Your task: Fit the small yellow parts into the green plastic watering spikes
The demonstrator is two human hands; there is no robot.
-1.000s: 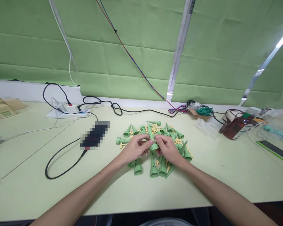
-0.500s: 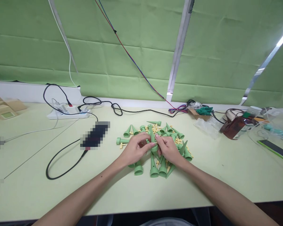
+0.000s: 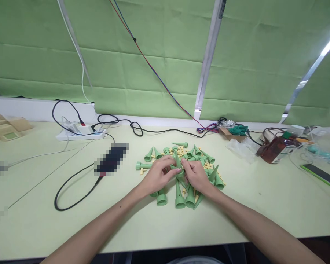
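My left hand is closed around a green plastic watering spike, a hollow cone held point up. Against the spike's right side, my right hand is closed in a pinch; anything between its fingertips is too small and hidden to name. Beneath and around both hands lies a loose pile of similar green spikes, some standing on their wide ends and others on their sides. Small yellow valve-like pieces are scattered among them.
A blurred-out dark device with a black cable lies to the left, near a white power strip. Toward the right are a brown bottle, a clear plastic bag, a small cardboard box and a green-edged phone-like slab.
Both hands stay at nearly the same place. The held spike has turned or tilted slightly, and the left fingers cover more of its wide end. The camera view has shifted a little.
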